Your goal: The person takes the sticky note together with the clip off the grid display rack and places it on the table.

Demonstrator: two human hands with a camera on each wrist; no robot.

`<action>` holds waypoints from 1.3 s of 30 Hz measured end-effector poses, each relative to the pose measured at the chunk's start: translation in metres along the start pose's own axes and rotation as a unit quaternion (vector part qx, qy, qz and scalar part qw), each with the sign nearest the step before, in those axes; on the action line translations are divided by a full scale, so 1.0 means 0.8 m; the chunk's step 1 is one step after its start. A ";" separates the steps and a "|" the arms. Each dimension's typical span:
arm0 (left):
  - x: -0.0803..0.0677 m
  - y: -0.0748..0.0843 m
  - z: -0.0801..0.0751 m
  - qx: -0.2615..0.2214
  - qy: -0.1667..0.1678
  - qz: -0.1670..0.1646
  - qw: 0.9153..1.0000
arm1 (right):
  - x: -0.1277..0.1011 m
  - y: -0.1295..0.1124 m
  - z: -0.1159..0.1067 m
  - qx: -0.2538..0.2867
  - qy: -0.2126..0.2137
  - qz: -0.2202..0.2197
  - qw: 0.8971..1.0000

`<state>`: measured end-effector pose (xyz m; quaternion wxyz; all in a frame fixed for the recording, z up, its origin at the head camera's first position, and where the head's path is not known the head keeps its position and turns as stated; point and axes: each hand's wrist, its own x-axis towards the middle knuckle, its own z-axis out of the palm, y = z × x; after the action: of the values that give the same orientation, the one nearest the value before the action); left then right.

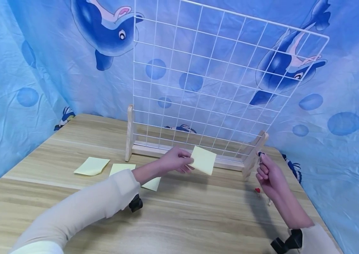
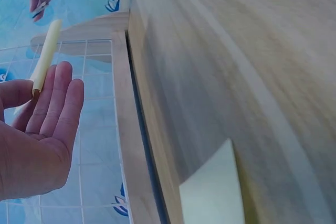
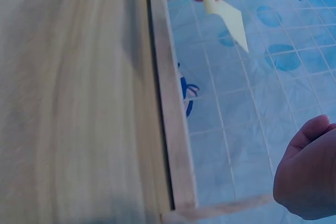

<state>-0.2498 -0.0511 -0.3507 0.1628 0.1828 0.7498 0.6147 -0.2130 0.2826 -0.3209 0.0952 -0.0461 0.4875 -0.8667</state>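
Observation:
My left hand pinches a pale yellow sticky note between thumb and fingers, held up in front of the white wire grid. Seen from the left wrist, the note is nearly edge-on, with the other fingers extended behind it. Near the grid's right wooden foot, my right hand is raised with curled fingers. It holds a small clip, only partly visible. On the table below that hand lies a tiny clip with a red heart, and a small pale piece beside it.
Several yellow notes lie on the wooden table at the left, one with a curled corner and another partly behind my left sleeve. The grid stands upright in a wooden base. Blue dolphin-print cloth hangs around the table.

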 end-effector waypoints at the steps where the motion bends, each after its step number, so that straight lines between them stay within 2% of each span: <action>1: -0.002 -0.001 -0.001 -0.003 0.000 -0.002 1.000 | -0.003 0.001 -0.004 -0.005 0.002 0.000 1.000; 10: -0.015 -0.012 -0.008 -0.011 0.000 -0.017 1.000 | -0.030 0.007 -0.037 -0.044 0.014 0.016 0.999; 14: -0.019 -0.018 -0.009 -0.015 0.000 -0.034 0.999 | -0.040 0.010 -0.052 -0.065 0.017 0.023 0.998; 18: -0.023 -0.025 -0.009 -0.023 0.003 -0.053 0.998 | -0.047 0.013 -0.066 -0.098 0.027 0.032 0.994; 25: -0.031 -0.038 -0.012 -0.011 0.009 -0.064 0.998 | -0.061 0.008 -0.095 -0.142 0.062 0.050 0.987; 33: -0.048 -0.052 -0.018 -0.011 0.017 -0.094 0.995 | -0.071 0.003 -0.116 -0.209 0.107 0.087 0.968; 39: -0.051 -0.058 -0.015 -0.027 0.004 -0.107 0.994 | -0.084 0.005 -0.133 -0.222 0.165 0.124 0.953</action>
<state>-0.2228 -0.0890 -0.3930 0.2296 0.0944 0.7486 0.6149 -0.1653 0.3836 -0.3791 0.1075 0.1380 0.6783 -0.7137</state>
